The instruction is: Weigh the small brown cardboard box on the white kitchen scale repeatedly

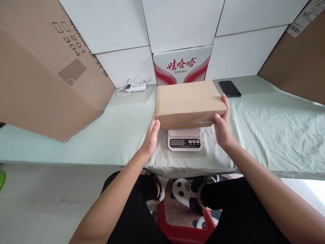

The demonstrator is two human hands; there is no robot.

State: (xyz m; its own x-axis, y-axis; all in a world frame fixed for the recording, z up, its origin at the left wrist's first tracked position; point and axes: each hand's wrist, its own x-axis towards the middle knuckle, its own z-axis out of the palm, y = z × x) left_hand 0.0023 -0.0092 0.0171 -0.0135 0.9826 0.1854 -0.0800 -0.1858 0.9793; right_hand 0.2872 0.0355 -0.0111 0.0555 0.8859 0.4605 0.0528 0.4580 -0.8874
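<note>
A closed brown cardboard box (189,98) is held between my two hands, tilted slightly with its right end nearer me. My left hand (151,135) grips its left end, thumb at the near lower corner and the other fingers mostly hidden behind the side. At the right end, my right hand (223,123) has its thumb on the near face and its fingers on the far side. Below the box is a white digital kitchen scale (185,144), its display blank and its platform mostly covered from sight. Whether box and scale touch I cannot tell.
On the green cloth-covered table (274,135) lie a black phone (230,88) and a white power strip (136,87) with its cable. A red-and-white carton (182,66) stands behind. Large cardboard boxes flank the table, left (50,78) and right (297,64).
</note>
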